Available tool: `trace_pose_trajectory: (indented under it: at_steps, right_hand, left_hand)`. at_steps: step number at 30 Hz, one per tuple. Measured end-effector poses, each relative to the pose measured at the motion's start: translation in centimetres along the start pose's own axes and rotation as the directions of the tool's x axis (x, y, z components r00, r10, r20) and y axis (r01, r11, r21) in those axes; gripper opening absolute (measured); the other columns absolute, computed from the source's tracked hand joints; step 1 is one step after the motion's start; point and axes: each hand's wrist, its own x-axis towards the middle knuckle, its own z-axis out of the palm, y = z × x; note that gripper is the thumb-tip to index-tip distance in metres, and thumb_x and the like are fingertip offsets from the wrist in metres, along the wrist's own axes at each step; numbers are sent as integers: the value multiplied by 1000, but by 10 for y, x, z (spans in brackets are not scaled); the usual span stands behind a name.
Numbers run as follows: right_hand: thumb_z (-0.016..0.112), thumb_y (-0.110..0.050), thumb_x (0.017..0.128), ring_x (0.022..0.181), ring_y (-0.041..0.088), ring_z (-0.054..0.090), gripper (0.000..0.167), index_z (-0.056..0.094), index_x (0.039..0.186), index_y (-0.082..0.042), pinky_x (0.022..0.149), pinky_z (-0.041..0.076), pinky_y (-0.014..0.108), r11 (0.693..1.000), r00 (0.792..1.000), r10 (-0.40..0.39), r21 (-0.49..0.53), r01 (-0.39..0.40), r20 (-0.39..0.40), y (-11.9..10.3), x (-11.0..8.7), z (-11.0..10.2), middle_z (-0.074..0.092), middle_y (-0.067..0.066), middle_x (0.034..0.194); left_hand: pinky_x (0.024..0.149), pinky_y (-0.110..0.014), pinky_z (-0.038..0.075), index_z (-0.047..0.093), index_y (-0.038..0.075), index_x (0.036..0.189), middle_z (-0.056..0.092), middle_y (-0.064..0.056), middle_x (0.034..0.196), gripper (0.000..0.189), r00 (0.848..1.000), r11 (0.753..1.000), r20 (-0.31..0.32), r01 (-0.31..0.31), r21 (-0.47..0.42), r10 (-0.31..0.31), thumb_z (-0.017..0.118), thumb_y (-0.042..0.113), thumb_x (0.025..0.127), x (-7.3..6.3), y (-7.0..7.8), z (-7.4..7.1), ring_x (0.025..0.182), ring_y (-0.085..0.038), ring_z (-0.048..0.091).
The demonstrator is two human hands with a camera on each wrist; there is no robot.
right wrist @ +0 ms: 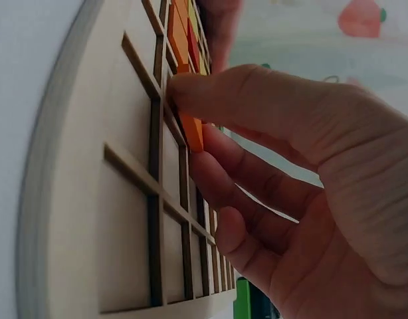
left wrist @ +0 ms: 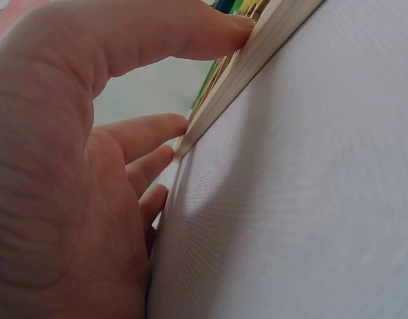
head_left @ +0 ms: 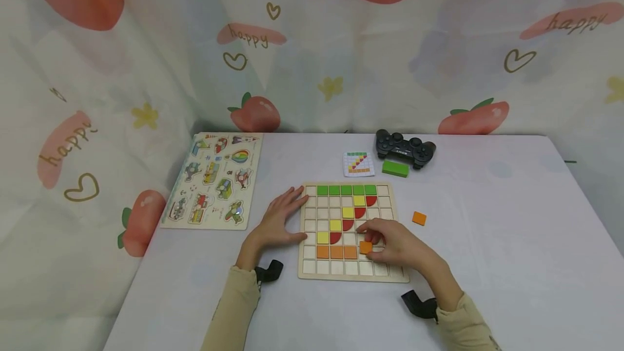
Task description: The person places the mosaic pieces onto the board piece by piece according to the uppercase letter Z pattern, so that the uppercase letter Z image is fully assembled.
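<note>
A wooden grid board (head_left: 353, 279) lies flat on the table, bearing a row of green squares, a diagonal of yellow squares (head_left: 336, 225) beside red quarter-round tiles (head_left: 348, 225), and a lower row with 3 orange squares (head_left: 336, 252). My right hand (head_left: 397, 244) pinches another orange square tile (head_left: 365, 247) just right of that row. In the right wrist view, thumb and fingers hold this tile (right wrist: 193, 129) tilted at the grid cells. My left hand (head_left: 277, 223) is spread, its thumb and fingertips touching the board's left edge (left wrist: 234, 73).
One loose orange tile (head_left: 419, 218) lies right of the board. Behind it are a small pattern card (head_left: 358, 164), a green block (head_left: 395, 169) and a black game controller (head_left: 404, 149). A picture puzzle board (head_left: 212, 180) lies at the back left.
</note>
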Motion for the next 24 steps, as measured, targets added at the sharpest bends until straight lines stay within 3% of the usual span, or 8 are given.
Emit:
trace_pose_trajectory:
  at_steps: [4, 10, 19, 24]
  right_hand:
    - [84, -10, 75, 81, 15, 53, 43, 68, 115, -8, 71, 51, 27, 1000, 1000, 4, -22, -4, 15, -2, 0, 2, 59, -5, 86]
    - [83, -11, 75, 82, 15, 54, 45, 67, 117, -8, 72, 51, 27, 999, 999, -16, 29, 15, 44, -3, 1, 2, 59, -5, 87]
    - [79, -6, 79, 76, 14, 57, 36, 68, 113, -7, 68, 53, 28, 997, 998, -61, 39, 60, 10, -2, 4, 5, 61, -5, 81]
    - [79, -8, 80, 75, 13, 56, 34, 68, 112, -8, 66, 51, 25, 997, 999, -46, 66, 46, 0, 3, 4, 4, 60, -7, 81]
  left_hand:
    - [119, -53, 11, 38, 12, 152, 20, -5, 164, 93, 1000, 1000, -7, -10, 0, 10, 75, 41, 72, 0, 1, 0, 151, -26, 10]
    - [120, -50, 9, 36, 13, 154, 17, -3, 164, 94, 1000, 1000, 14, 11, 2, -11, 75, 41, 72, 1, 2, -1, 151, -24, 8]
    - [119, -53, 10, 37, 11, 153, 18, -4, 164, 93, 1000, 1000, 8, 0, -8, 0, 75, 39, 72, 1, 1, -2, 151, -26, 9]
    - [120, -52, 10, 37, 11, 153, 18, -5, 164, 94, 1000, 1000, 10, 6, -9, -6, 75, 39, 72, 1, 1, -1, 151, -26, 9]
